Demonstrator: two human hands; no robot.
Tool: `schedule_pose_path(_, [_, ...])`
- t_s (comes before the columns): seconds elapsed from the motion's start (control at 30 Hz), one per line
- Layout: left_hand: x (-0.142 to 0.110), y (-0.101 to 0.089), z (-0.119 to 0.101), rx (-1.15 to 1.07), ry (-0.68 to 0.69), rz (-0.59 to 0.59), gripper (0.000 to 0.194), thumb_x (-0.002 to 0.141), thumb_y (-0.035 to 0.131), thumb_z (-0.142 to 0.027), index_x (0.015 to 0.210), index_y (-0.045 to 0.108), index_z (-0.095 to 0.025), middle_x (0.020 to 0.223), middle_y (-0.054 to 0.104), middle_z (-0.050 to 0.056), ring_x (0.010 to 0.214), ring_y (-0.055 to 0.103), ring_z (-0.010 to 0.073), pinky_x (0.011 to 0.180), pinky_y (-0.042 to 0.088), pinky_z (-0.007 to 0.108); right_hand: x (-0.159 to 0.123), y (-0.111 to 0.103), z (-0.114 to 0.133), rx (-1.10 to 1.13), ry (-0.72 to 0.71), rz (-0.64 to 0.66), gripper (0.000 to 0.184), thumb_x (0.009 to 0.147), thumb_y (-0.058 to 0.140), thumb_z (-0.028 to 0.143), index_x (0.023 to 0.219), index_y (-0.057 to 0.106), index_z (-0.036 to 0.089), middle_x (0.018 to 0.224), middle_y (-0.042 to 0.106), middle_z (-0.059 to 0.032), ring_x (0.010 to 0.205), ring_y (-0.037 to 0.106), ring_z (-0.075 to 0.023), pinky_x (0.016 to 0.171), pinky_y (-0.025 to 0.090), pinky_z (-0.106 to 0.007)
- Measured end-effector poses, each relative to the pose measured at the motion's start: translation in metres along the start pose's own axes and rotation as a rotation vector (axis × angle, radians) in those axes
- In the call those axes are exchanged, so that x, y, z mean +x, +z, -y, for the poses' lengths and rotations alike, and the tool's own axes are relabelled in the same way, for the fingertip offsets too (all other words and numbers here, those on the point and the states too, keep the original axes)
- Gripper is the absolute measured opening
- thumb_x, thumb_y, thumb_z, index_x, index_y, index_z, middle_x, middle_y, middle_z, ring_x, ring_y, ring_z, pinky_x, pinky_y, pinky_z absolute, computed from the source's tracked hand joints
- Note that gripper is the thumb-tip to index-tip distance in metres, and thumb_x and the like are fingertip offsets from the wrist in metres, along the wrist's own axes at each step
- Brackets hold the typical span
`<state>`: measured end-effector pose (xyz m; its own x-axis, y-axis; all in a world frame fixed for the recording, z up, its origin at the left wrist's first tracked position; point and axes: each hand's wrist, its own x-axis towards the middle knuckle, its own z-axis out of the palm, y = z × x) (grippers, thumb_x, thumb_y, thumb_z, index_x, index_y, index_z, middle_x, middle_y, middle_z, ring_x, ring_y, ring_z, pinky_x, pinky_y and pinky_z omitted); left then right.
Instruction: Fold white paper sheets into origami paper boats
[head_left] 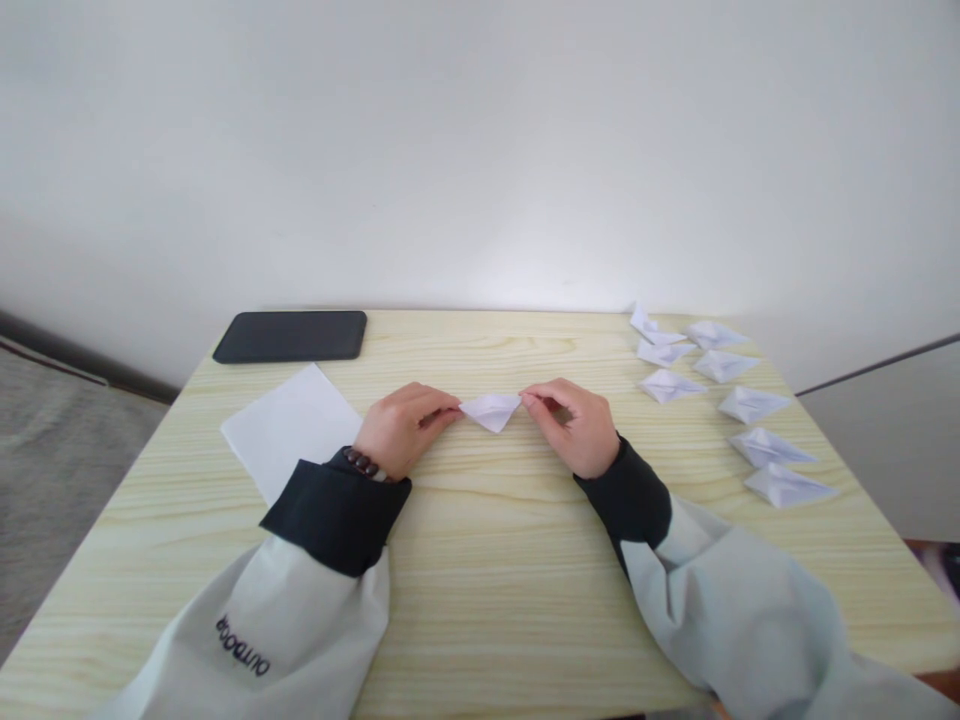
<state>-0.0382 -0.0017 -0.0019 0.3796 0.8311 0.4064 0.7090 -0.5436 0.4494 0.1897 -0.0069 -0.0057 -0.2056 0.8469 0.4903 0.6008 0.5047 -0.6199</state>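
Note:
Between my two hands is a small folded white paper boat (491, 410), its middle dipping to a point toward me. My left hand (405, 425) pinches its left tip between thumb and fingers. At the opposite tip, the thumb and forefinger of my right hand (574, 425) are closed on the paper. To the left, white paper sheets (292, 425) lie flat, partly covered by my left hand and sleeve. Several finished-looking folded paper boats (754, 403) sit in two rough columns at the right of the table.
A black phone-like slab (290, 336) lies at the back left of the pale wooden table (510, 560). Directly behind the table stands a white wall (480, 160). The table's right edge runs close beside the paper boats.

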Motion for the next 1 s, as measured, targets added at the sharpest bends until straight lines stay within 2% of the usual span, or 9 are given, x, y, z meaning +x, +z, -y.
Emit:
schedule_pose_path(0.13, [0.001,0.002,-0.001,0.024,0.055,0.022,0.023,0.086,0.05,-0.033,0.084,0.068,-0.018,0.082,0.069,0.004,0.078,0.062,0.0159,0.07,0.051,0.027,0.0,0.0,-0.001,-0.021,0.058,-0.016,0.017,0.083,0.053,0.026,0.079,0.067,0.018,0.07,0.066,-0.0016,0.058,0.054,-0.0109,0.058,0.045,-0.023])
schedule_pose_path(0.33, [0.001,0.011,-0.01,0.137,0.058,-0.009,0.021,0.085,0.05,-0.031,0.087,0.068,-0.019,0.091,0.068,0.005,0.084,0.059,0.0174,0.075,0.05,0.03,-0.002,0.001,-0.003,-0.039,0.122,-0.078,0.017,0.081,0.054,0.027,0.079,0.069,0.019,0.071,0.068,-0.0018,0.057,0.055,-0.0113,0.057,0.045,-0.023])
schedule_pose_path(0.47, [0.0,0.018,-0.018,0.175,0.085,0.011,0.022,0.085,0.05,-0.03,0.094,0.067,-0.02,0.104,0.066,0.006,0.097,0.056,0.0215,0.086,0.047,0.038,-0.004,-0.007,-0.006,-0.125,0.151,-0.095,0.018,0.081,0.054,0.026,0.079,0.071,0.021,0.073,0.07,-0.0016,0.058,0.055,-0.0128,0.06,0.046,-0.025])
schedule_pose_path(0.6, [-0.004,0.025,-0.027,0.191,0.103,0.038,0.029,0.085,0.049,-0.034,0.106,0.063,-0.02,0.12,0.059,0.008,0.112,0.049,0.0255,0.094,0.042,0.044,-0.011,-0.038,-0.012,-0.407,0.14,-0.111,0.017,0.079,0.057,0.028,0.076,0.073,0.021,0.074,0.066,-0.0046,0.071,0.058,-0.0174,0.07,0.044,-0.031])
schedule_pose_path(0.8, [-0.009,0.032,-0.034,0.208,0.136,0.059,0.033,0.087,0.046,-0.035,0.109,0.062,-0.017,0.124,0.057,0.009,0.118,0.045,0.0268,0.098,0.04,0.045,-0.027,-0.096,-0.019,-0.831,0.304,0.063,0.021,0.08,0.055,0.031,0.075,0.074,0.023,0.067,0.063,-0.0053,0.063,0.055,-0.0184,0.056,0.033,-0.029])
schedule_pose_path(0.9, [-0.009,0.033,-0.034,0.217,0.14,0.068,0.034,0.087,0.045,-0.036,0.11,0.061,-0.017,0.124,0.056,0.009,0.118,0.045,0.027,0.098,0.04,0.046,-0.032,-0.115,-0.019,-0.95,0.385,0.066,0.023,0.082,0.052,0.03,0.076,0.074,0.024,0.074,0.066,-0.0072,0.067,0.057,-0.0204,0.055,0.032,-0.029])
schedule_pose_path(1.0, [-0.008,0.034,-0.032,0.21,0.139,0.056,0.034,0.087,0.045,-0.036,0.11,0.061,-0.018,0.124,0.056,0.009,0.118,0.045,0.0265,0.099,0.04,0.045,-0.037,-0.128,-0.023,-1.065,0.438,0.082,0.025,0.081,0.051,0.03,0.072,0.073,0.023,0.073,0.066,-0.0094,0.066,0.057,-0.0219,0.053,0.03,-0.03])
